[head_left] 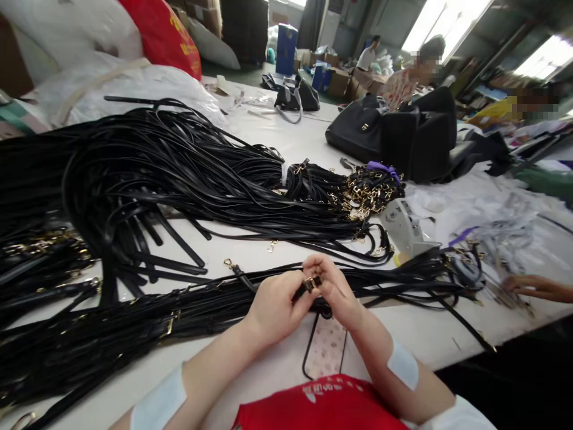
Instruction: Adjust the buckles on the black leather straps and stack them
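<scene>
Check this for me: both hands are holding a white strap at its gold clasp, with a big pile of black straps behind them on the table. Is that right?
Not quite: the strap is black, not white, as the head view shows. The rest stands: the left hand and right hand hold it at its gold clasp, with the pile of black straps behind them on the table.

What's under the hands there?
What looks like a phone in a patterned case, flat on the table. The left hand, right hand and the strap they pinch cover its top end; the red shirt hides its bottom.
</scene>
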Demonstrator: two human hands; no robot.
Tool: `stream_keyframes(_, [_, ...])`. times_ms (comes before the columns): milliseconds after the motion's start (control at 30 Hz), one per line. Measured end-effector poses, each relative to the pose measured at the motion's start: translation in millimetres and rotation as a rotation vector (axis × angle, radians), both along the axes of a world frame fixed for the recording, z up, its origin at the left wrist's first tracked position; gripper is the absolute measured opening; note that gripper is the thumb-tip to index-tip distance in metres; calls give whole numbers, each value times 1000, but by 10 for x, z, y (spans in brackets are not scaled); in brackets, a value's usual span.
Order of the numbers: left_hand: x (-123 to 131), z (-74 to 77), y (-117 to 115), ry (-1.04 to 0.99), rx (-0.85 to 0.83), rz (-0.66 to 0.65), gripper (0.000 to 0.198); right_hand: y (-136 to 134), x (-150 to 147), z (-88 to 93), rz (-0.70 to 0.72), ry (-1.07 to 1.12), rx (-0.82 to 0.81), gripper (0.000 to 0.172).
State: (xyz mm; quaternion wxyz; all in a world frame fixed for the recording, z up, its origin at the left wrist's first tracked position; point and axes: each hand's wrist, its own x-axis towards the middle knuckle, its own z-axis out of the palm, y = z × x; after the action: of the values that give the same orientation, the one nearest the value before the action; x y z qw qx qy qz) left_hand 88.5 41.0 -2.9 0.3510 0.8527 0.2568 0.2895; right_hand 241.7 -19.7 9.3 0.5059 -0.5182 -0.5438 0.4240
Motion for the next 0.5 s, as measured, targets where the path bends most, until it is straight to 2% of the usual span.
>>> stream_keyframes(67, [-18, 37, -24, 45, 21, 11, 19, -3, -74, 101, 61, -237, 145, 59])
stream_keyframes(167, [-51, 102, -22, 105, 13, 6, 15, -11, -187, 164, 42, -440, 220, 35])
stream_keyframes(267, [-85, 162, 40, 184, -49, -26, 20, -44, -198, 133, -156, -354, 225, 36])
stream_keyframes(400, [-122, 202, 138, 232, -140, -35, 27, -80, -24, 97, -537, -16, 264, 45])
stream_keyframes(433, [-127, 204, 148, 226, -158, -39, 26, -86, 25, 98, -578, 44, 246, 46])
stream_keyframes(500, [-128, 201, 144, 220, -175, -42, 26, -101, 96, 104, -562, 47, 184, 39])
